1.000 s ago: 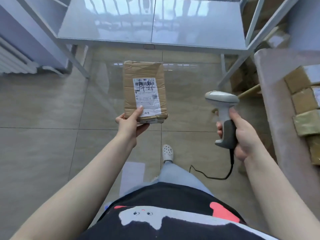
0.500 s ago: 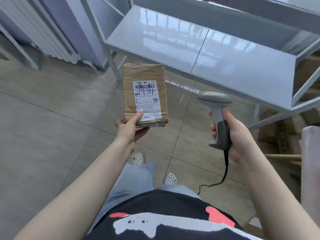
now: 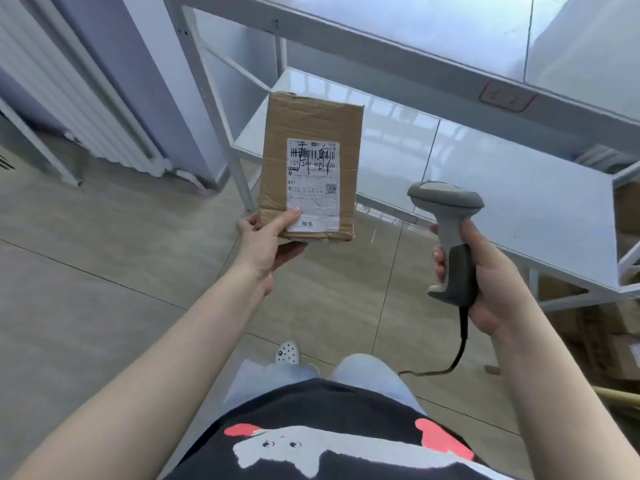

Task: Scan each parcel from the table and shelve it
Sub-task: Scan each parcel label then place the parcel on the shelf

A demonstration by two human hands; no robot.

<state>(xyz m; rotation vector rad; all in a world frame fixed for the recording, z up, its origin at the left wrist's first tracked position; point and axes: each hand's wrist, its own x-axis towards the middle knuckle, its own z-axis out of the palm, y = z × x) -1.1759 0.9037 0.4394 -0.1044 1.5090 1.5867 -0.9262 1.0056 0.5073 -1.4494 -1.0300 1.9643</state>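
Pinching the parcel (image 3: 310, 166) label-up, the left hand (image 3: 266, 242) presents its barcode; the right hand (image 3: 485, 271) grips the scanner (image 3: 448, 237), its head facing the shelf (image 3: 519, 202).

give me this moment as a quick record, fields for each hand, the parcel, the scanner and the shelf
left hand: left hand grips the parcel's near edge, thumb on the label
right hand: right hand holds the scanner by its handle
parcel: brown cardboard parcel, held up in the air, white label facing the camera
scanner: grey barcode scanner, head up, cable hanging down, apart from the parcel
shelf: white metal shelf ahead, lower board bare where visible
task state: parcel not yet shelved
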